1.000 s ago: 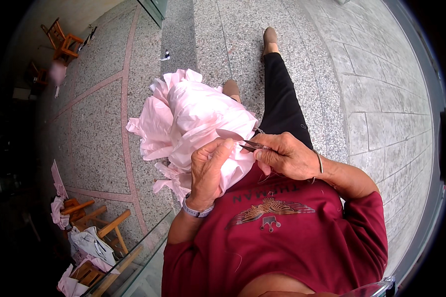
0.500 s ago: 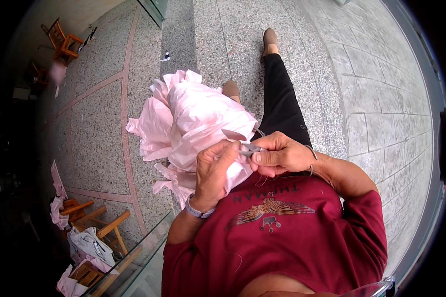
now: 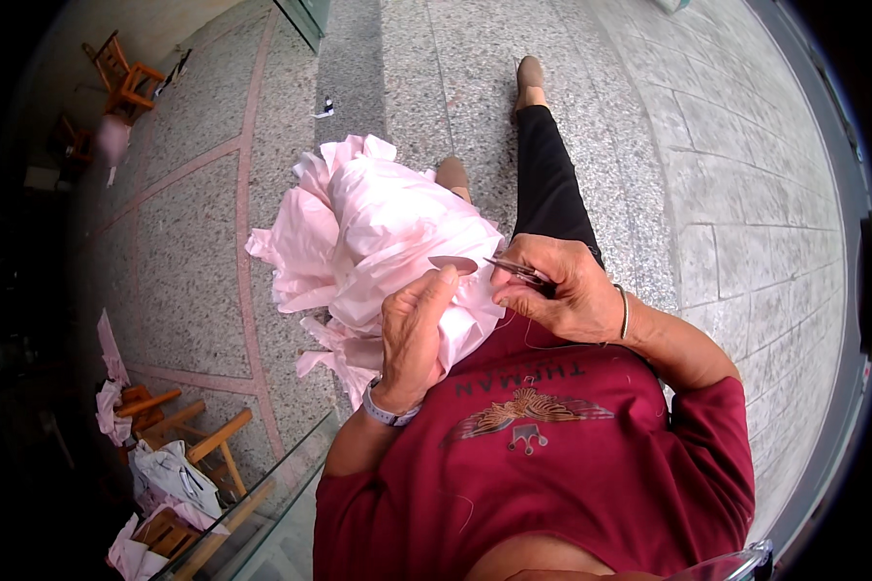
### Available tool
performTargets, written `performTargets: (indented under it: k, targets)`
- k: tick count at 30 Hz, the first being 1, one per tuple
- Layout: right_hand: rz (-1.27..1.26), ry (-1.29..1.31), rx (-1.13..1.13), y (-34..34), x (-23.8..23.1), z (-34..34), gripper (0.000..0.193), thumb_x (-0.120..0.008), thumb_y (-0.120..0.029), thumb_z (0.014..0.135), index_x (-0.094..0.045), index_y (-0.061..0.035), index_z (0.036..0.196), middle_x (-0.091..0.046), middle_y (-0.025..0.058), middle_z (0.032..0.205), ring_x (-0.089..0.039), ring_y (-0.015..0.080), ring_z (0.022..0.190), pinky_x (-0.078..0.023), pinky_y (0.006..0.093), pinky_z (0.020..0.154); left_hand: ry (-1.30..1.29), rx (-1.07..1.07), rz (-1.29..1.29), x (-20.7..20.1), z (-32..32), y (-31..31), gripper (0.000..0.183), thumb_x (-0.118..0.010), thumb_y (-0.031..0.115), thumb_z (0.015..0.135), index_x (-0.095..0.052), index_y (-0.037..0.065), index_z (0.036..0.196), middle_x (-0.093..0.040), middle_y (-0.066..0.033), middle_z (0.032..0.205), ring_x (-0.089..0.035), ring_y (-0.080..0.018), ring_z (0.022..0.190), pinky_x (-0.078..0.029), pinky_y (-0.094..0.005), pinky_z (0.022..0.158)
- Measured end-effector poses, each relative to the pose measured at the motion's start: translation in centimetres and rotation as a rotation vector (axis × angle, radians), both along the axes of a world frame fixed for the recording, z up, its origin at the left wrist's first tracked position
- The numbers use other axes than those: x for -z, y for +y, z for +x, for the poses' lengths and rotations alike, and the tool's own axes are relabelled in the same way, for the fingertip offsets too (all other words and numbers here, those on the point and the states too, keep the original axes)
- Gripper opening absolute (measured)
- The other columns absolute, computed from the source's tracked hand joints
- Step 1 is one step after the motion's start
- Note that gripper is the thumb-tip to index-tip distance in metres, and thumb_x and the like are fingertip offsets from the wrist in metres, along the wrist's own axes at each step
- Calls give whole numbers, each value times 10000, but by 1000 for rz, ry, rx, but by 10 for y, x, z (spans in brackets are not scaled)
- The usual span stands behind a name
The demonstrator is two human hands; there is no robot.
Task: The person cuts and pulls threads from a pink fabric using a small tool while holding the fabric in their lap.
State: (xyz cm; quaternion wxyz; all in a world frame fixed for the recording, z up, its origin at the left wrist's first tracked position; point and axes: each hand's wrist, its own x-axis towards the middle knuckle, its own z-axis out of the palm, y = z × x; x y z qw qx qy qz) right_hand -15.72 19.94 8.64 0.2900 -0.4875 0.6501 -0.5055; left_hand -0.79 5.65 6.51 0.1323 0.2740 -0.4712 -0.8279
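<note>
A large bundle of crumpled pale pink cloth (image 3: 397, 218) lies over my lap and hangs to the left. My left hand (image 3: 414, 324) is closed on the near edge of the cloth, thumb and fingers pinched together. Just above its fingertips shows a small brownish oval (image 3: 453, 263); I cannot tell whether it is a separate piece or a gap in the folds. My right hand (image 3: 570, 286) grips small metal thread snips (image 3: 516, 268), their tips pointing left toward the pinched cloth but apart from it. Loose threads (image 3: 527, 334) hang below the right hand.
A wooden stool (image 3: 225, 445) with grey-white cloth (image 3: 179, 476) and pink pieces stands at lower left, beside a glass panel edge (image 3: 286, 508). A wooden chair (image 3: 126, 82) is at far left. A small dark-and-white item (image 3: 327, 107) lies on the speckled floor.
My right hand has drawn slightly up and right with the snips, away from the left fingertips. Earlier both hands met at the cloth. The left hand has barely moved.
</note>
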Motion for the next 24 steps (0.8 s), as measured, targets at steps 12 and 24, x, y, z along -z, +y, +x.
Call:
performTargets:
  k: [12,24]
  targets:
    - [-98,284,74,-11,7,6,210,-744,9,770,-639,2,951,-619,125,821,-634,287,684,-492,352,585,57,53,49,5,4,-3,282,-562,200,1030,-700,-40,1086,-661,-4,907,-549,-37,815,-439,-210,733]
    - [55,26,273,-4,-5,-11,67,-700,-8,850,-644,12,882,-609,69,755,-570,115,636,-442,279,558,-18,14,-63,5,1,1,303,-572,236,1032,-708,-33,1065,-609,44,850,-477,-18,787,-398,-197,709]
